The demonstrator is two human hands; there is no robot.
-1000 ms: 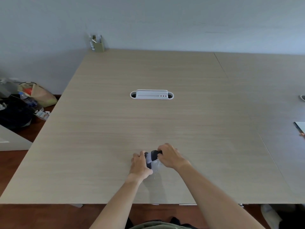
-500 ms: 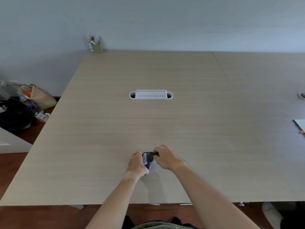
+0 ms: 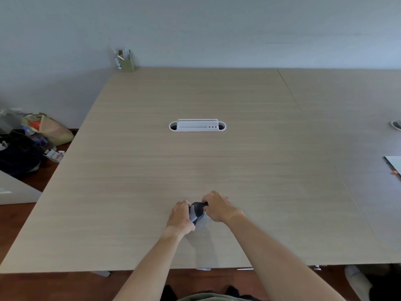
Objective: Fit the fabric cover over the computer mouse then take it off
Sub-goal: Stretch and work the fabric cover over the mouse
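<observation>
A dark computer mouse [image 3: 198, 208] sits between my two hands near the front of the wooden table [image 3: 195, 161]. A thin pale grey fabric cover [image 3: 200, 221] lies partly over its near end and trails toward me on the table. My left hand [image 3: 180, 218] grips the cover and the mouse from the left. My right hand [image 3: 218, 206] pinches the cover at the mouse's far right side. Most of the mouse is hidden by my fingers and the fabric.
A white cable port with a raised flap [image 3: 197, 126] sits in the table's middle. A green pen holder [image 3: 125, 60] stands at the far left corner. Papers [image 3: 393, 166] lie at the right edge. Bags and a bottle [image 3: 39, 135] rest on the floor at left.
Both hands have closed in tighter around the mouse, and the cover has crept further over it. Less of the dark mouse shows than a second ago.
</observation>
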